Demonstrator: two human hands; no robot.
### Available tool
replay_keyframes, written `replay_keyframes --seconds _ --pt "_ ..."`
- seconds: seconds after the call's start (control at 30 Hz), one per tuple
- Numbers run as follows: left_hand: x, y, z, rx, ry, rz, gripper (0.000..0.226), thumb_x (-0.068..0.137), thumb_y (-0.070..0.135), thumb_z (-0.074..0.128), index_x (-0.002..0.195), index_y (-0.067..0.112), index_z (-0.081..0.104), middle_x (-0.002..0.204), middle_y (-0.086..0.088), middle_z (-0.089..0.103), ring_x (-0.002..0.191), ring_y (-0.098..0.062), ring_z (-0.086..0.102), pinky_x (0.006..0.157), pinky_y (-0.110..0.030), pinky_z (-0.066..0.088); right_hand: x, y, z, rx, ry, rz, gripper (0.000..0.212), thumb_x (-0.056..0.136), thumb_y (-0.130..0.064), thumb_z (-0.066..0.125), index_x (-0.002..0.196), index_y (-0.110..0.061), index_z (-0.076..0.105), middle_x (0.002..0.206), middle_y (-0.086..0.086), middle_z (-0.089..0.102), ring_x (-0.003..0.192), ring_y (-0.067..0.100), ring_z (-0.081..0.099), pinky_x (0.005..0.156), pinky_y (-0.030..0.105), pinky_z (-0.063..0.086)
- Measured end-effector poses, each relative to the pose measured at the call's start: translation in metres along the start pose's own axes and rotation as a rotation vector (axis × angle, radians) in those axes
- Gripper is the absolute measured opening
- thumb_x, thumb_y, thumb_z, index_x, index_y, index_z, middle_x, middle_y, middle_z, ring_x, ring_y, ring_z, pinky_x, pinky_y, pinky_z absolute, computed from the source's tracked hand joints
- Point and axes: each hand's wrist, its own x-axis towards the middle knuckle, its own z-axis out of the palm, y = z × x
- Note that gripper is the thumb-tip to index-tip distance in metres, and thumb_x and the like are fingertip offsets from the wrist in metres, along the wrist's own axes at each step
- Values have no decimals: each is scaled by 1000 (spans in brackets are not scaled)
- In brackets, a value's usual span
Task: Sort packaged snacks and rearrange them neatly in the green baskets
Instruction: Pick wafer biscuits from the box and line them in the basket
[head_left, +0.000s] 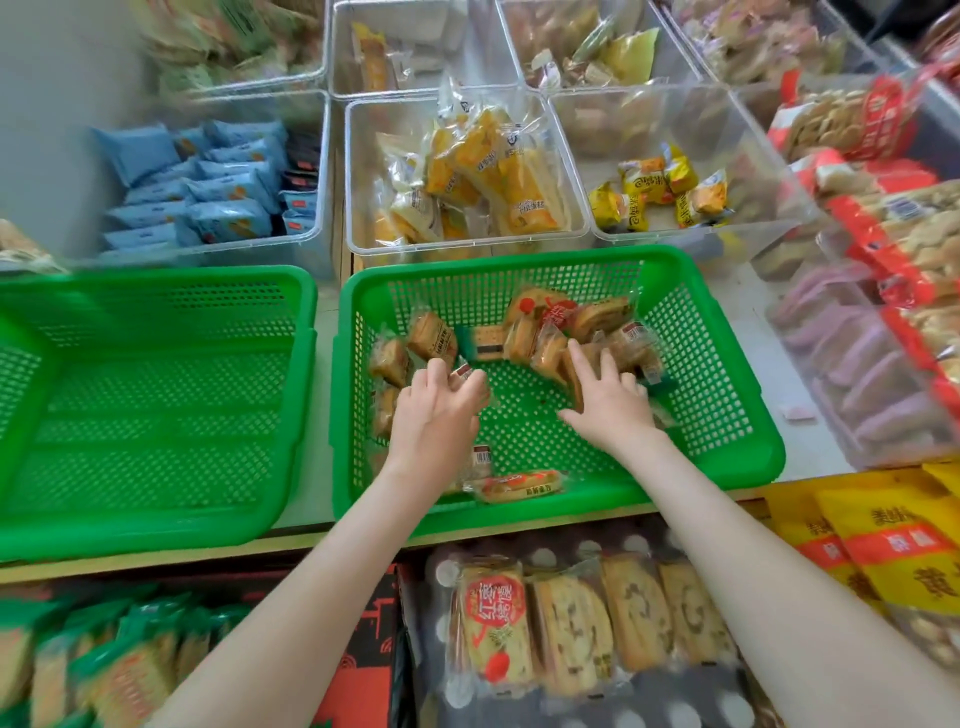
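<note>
Two green baskets stand side by side on the shelf. The left basket (156, 415) holds nothing. The right basket (701, 374) holds several wrapped brown cake slices (524, 332), mostly along its back, plus one red-labelled pack (519, 486) at the front rim. My left hand (436, 410) is inside the right basket near its left side, fingers curled round a small wrapped snack (462, 371). My right hand (608, 400) lies with straight fingers against a row of upright cake slices (597, 358) at the basket's middle right.
Clear plastic bins behind the baskets hold blue packs (208, 197), yellow cake packs (478, 171) and small yellow snacks (660, 192). Red-sealed biscuit bags (883, 208) crowd the right. Below the shelf edge lie more snack bags (571, 623) and yellow bags (872, 545).
</note>
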Motion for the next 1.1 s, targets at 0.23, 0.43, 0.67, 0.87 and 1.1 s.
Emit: replay_keyframes --seconds 0.23,0.43,0.67,0.87,1.1 --pt "-10 -16 7 -89 17 -58 54 62 5 85 113 6 67 85 -20 54 67 -32 53 52 -34 46 14 -9 10 -134 -22 45 97 96 -39 51 144 -32 -33 159 19 -12 135 42 34 112 49 22" --pt "-5 -11 12 -127 9 -50 52 66 8 84 115 7 66 86 -19 52 70 -32 53 52 -31 40 9 -7 6 -8 28 -19 91 99 -22 47 141 -46 -30 160 6 -18 135 39 30 110 51 20" --pt "-11 7 2 -192 108 -59 51 65 9 85 113 6 66 84 -18 52 69 -32 52 49 -33 44 -21 -22 -10 113 329 -156 87 91 -28 54 151 -40 -8 156 0 22 123 26 30 97 42 24" --pt "-42 39 -18 -168 243 84 53 62 10 84 113 6 67 87 -20 52 69 -33 52 55 -37 48 -91 -1 -10 276 583 -115 82 83 -29 64 152 -34 20 144 2 40 115 21 28 91 39 29" --pt "-79 70 -36 -245 229 97 57 67 9 84 120 5 64 95 -24 54 80 -39 56 64 -42 51 -200 38 46 418 531 -24 86 83 -28 65 152 -31 14 143 4 37 119 21 28 100 45 31"
